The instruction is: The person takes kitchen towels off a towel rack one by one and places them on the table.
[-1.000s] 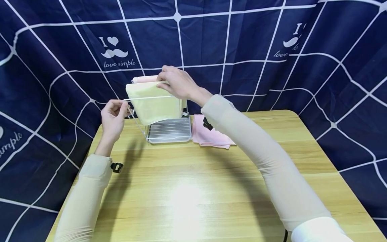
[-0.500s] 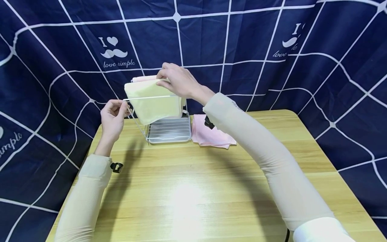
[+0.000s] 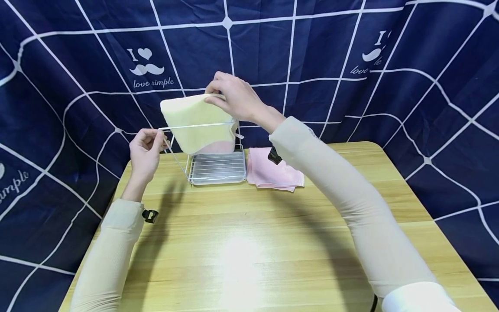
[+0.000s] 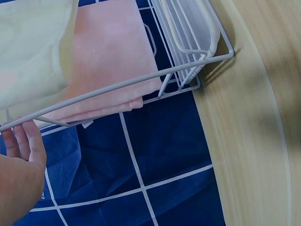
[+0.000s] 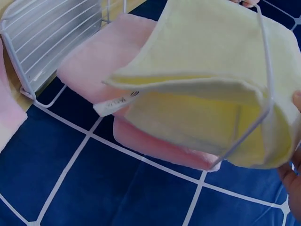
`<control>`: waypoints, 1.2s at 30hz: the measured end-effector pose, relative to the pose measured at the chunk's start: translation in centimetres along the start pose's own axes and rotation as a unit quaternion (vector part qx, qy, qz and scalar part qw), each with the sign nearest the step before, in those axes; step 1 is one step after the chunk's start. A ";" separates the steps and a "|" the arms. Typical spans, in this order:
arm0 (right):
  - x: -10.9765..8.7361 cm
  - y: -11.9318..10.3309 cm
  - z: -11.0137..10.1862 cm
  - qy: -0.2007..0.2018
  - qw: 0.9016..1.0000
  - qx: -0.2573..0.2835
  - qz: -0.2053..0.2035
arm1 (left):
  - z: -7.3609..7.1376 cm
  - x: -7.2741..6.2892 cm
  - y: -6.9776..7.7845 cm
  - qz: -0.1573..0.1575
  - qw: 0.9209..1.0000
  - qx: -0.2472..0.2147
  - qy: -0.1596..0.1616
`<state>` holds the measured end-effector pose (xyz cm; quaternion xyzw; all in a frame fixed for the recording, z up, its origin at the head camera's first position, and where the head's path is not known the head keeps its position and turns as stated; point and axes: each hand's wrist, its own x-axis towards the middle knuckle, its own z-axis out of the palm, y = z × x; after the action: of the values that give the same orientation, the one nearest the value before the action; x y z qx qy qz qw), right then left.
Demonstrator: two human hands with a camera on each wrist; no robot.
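Observation:
My right hand point(image 3: 239, 97) pinches the top edge of a pale yellow towel point(image 3: 191, 115), folded over and hanging at the white wire rack point(image 3: 183, 162). In the right wrist view the towel's two layers spread apart, with a white label point(image 5: 115, 104) at its edge and the rack's wire beside it. My left hand point(image 3: 145, 149) holds the left end of the rack's upper front rail, fingertips at the wire in the left wrist view. Behind the yellow towel hangs a pink towel point(image 4: 108, 52), mostly covered by it in the head view.
A metal tray point(image 3: 218, 167) sits under a wire grid in the rack's base. Right of it, a folded pink cloth point(image 3: 269, 171) lies on the wooden table point(image 3: 241, 234). A dark blue curtain point(image 3: 265, 52) with white lines surrounds the table's back and sides.
My right hand has risen and shifted slightly right, pulling the yellow towel up with it. More of the pink towel shows below its lower edge. My left hand stays on the rail.

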<state>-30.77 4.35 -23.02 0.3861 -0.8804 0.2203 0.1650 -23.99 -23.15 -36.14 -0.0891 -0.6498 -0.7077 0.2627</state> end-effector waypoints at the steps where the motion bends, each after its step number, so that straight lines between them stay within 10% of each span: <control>1: -0.1 0.0 -0.1 0.005 1.000 0.004 -0.002 | 0.0 0.0 0.0 0.000 1.000 0.000 0.000; 36: -3.1 0.1 -4.6 0.126 0.987 0.076 -0.056 | 0.0 0.1 0.2 0.004 1.000 -0.005 -0.006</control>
<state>-28.35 8.64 -20.60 0.4157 -0.8099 0.3243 0.2572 -23.99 -23.15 -35.95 -0.0976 -0.6471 -0.7095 0.2613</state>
